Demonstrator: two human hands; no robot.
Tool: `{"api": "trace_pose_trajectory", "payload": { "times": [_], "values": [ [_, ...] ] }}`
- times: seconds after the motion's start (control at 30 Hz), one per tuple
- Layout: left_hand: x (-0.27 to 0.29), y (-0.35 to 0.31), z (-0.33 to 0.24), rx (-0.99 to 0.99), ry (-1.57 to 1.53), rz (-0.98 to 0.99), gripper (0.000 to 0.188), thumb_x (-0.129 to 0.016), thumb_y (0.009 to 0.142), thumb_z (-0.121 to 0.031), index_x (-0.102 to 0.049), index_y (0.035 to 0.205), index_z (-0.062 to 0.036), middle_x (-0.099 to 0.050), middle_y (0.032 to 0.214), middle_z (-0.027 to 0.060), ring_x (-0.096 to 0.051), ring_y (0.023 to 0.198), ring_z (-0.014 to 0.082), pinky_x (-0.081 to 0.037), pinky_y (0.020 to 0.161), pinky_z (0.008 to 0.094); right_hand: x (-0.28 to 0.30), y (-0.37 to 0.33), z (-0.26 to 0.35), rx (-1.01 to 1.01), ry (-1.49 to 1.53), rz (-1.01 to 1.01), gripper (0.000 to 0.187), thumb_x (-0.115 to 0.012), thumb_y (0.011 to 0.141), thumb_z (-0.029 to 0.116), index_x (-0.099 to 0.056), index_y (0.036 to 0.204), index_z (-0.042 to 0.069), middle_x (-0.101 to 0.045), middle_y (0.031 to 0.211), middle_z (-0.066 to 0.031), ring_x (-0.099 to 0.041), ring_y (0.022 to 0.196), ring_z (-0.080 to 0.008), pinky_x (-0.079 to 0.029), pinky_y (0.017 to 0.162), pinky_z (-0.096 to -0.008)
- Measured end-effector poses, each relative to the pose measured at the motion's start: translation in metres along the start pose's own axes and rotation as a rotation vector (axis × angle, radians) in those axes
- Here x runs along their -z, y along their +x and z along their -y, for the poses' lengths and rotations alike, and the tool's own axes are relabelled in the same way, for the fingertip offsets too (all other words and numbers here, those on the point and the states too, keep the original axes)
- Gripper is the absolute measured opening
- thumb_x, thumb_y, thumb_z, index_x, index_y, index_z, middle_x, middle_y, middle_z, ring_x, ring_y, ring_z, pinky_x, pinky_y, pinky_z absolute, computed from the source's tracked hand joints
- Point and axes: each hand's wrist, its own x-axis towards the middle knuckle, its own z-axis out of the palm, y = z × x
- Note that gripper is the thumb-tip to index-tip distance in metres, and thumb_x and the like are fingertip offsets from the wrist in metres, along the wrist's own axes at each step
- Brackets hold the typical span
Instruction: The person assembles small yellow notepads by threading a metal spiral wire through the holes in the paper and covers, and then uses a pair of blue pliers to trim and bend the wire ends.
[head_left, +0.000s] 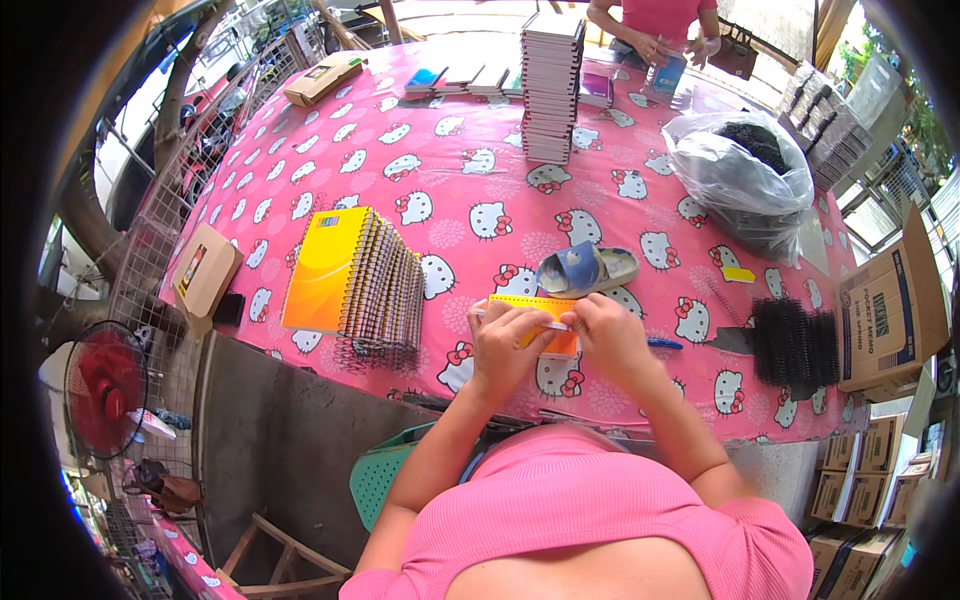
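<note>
A small yellow-orange notebook (pixel 565 345) lies at the table's near edge, with a row of punched holes along its far edge. My left hand (pixel 505 348) grips its left side, fingers bent over the cover. Opposite it, my right hand (pixel 612 338) pinches the notebook's upper right part, hiding that corner. Just beyond them rests a blue slide sandal (pixel 580 270) on its side. A blue pen (pixel 664 343) is right of my right hand. To the left stands a stack of yellow spiral notebooks (pixel 325 270), their wire coils facing right.
Black binding coils (pixel 795 345) lie at the right, beside an open cardboard box (pixel 890 315). Farther back are a plastic bag (pixel 735 185) of black coils and a tall notebook stack (pixel 550 100). Across the table, a person's hands (pixel 655 50) hold a blue packet (pixel 666 76).
</note>
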Motion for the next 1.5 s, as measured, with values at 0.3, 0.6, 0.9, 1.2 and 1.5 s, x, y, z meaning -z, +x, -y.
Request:
{"api": "trace_pose_trajectory", "payload": {
  "times": [0.3, 0.6, 0.9, 1.2, 1.5],
  "values": [
    [0.003, 0.006, -0.004, -0.048, 0.045, -0.031, 0.03, -0.078, 0.066, -0.024, -0.064, 0.089, -0.0119, -0.065, 0.088, 0.0031, -0.057, 0.088, 0.0206, -0.033, 0.088, 0.0416, -0.003, 0.059, -0.126, -0.005, -0.248, -0.101, 0.047, -0.074, 0.069, 0.027, -0.057, 0.108, 0.01, -0.064, 0.099, -0.0114, -0.061, 0.094, -0.0303, -0.048, 0.083, -0.0399],
    [-0.002, 0.011, -0.004, 0.023, -0.028, -0.018, 0.034, -0.08, 0.063, -0.021, -0.061, 0.089, -0.0082, -0.064, 0.084, 0.0038, -0.059, 0.087, 0.0215, -0.036, 0.087, 0.0388, 0.026, 0.042, -0.101, 0.056, 0.093, 0.039, 0.021, -0.069, 0.073, 0.006, -0.062, 0.092, 0.002, -0.066, 0.083, -0.0048, -0.061, 0.074, -0.0156, -0.05, 0.068, -0.0328],
    [0.007, 0.009, 0.002, 0.042, -0.082, 0.086, 0.046, -0.08, 0.063, -0.022, -0.058, 0.101, -0.0092, -0.064, 0.085, 0.0041, -0.061, 0.085, 0.022, -0.038, 0.087, 0.0386, 0.037, 0.031, -0.096, 0.128, 0.721, 0.218, 0.021, -0.068, 0.07, 0.002, -0.064, 0.091, 0.001, -0.065, 0.076, -0.0037, -0.059, 0.07, -0.0096, -0.048, 0.06, -0.0274],
    [0.012, 0.02, 0.018, -0.051, -0.133, -0.034, 0.048, -0.082, 0.062, -0.014, -0.057, 0.102, -0.0064, -0.06, 0.102, 0.0109, -0.06, 0.098, 0.0292, -0.045, 0.09, 0.0408, 0.016, 0.057, -0.081, 0.107, 0.581, 0.268, 0.029, -0.068, 0.065, -0.003, -0.066, 0.094, 0.003, -0.065, 0.08, -0.0016, -0.061, 0.073, -0.012, -0.049, 0.063, -0.0295],
    [0.007, -0.007, 0.06, 0.353, -0.94, -0.102, 0.026, -0.063, 0.082, 0.006, -0.06, 0.107, -0.0006, -0.063, 0.108, 0.0072, -0.061, 0.099, 0.0147, -0.052, 0.088, 0.0295, 0.015, 0.069, -0.053, -0.047, 0.747, 0.224, 0.042, -0.064, 0.061, -0.007, -0.061, 0.102, 0.001, -0.065, 0.084, -0.0054, -0.06, 0.074, -0.0129, -0.048, 0.063, -0.0293]
  ]
}}
